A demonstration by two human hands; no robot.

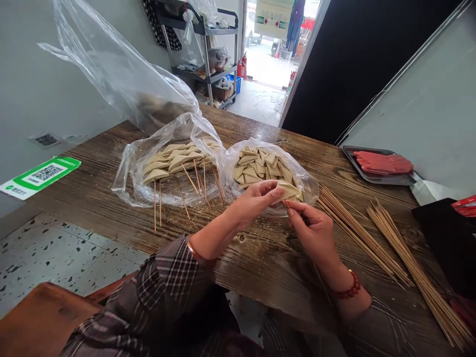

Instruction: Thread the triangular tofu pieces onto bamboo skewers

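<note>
My left hand [262,196] is closed on pale beige folded pieces [288,190], just above the near edge of a plastic bag. My right hand [312,223] pinches a thin wooden skewer [286,204] whose upper end meets the pieces; its lower part trails below the hand. Loose triangular pieces [256,163] fill the open bag beyond my hands. In another clear bag [128,181] to the left lie skewered pieces [178,157], their sticks pointing toward me. Two bundles of bare skewers [362,233] [416,267] rest to the right of my right hand.
The wooden table [260,267] carries a dark tray [375,178] with pink-red slabs at the back right. A green QR card [44,174] lies at the left edge. Behind the table stand a shelf cart [206,34] and an open doorway. A wooden stool [48,317] is at lower left.
</note>
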